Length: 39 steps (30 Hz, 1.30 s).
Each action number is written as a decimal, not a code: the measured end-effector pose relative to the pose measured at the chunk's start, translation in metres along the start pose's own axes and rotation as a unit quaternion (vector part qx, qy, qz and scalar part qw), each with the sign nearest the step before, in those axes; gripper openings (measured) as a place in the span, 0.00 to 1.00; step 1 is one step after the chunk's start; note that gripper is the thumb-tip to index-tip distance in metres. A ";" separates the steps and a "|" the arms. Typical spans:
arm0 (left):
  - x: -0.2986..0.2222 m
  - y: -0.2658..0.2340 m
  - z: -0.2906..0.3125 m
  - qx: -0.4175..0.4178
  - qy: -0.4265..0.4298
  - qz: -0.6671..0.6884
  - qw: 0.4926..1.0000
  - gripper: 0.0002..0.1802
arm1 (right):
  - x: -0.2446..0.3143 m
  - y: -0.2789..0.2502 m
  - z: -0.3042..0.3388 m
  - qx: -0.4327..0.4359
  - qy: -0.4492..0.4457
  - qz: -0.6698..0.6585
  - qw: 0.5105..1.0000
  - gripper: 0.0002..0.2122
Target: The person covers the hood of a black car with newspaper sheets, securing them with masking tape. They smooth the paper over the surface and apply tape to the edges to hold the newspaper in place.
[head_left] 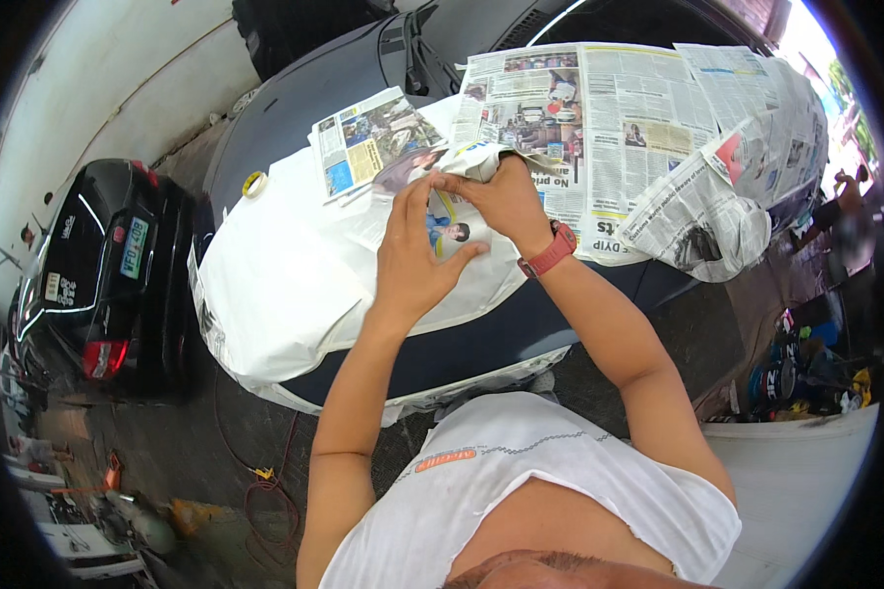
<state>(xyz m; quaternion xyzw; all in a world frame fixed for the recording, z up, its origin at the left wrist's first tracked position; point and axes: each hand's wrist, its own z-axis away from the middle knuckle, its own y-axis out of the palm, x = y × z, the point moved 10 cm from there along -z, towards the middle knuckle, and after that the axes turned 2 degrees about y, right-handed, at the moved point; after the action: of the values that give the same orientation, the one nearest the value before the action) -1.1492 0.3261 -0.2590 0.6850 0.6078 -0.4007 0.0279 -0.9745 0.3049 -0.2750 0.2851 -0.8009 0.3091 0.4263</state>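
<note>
A dark grey car (285, 118) in front of me is partly covered with newspaper and white sheets. My left hand (410, 245) lies on a newspaper sheet (448, 228), its fingers stretched up and its thumb apart. Close by, my right hand (506, 201), with a red watch (550, 250) on the wrist, is closed on the bunched upper part of that sheet. The fingertips of both hands nearly meet; anything small between them cannot be made out. A folded newspaper (368, 147) rests beyond my left hand, and white paper (265, 265) spreads to its left.
A yellow roll of tape (254, 185) sits on the car at the left. More newspaper (648, 128) covers the right side. A black car (98, 275) stands far left. A red hose (285, 491) lies on the floor. Containers (781, 383) are at the right.
</note>
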 end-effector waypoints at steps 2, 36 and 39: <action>0.027 0.008 0.006 -0.017 -0.047 0.038 0.998 0.38 | -0.004 0.010 -0.003 0.031 0.041 0.075 0.996 0.27; 0.280 -0.158 0.039 -0.202 -0.240 0.550 0.774 0.15 | -0.086 -0.155 -0.049 -0.099 0.066 0.218 0.969 0.22; 0.282 -0.132 0.035 -0.197 -0.259 0.572 0.753 0.16 | -0.030 -0.115 -0.049 -0.156 -0.063 0.428 0.888 0.37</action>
<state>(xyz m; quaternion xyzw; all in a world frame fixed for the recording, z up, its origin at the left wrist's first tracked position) -1.2971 0.5706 -0.3871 0.7542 0.1369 -0.3436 0.5425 -0.8526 0.2730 -0.2499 -0.1371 -0.9083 0.3137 0.2404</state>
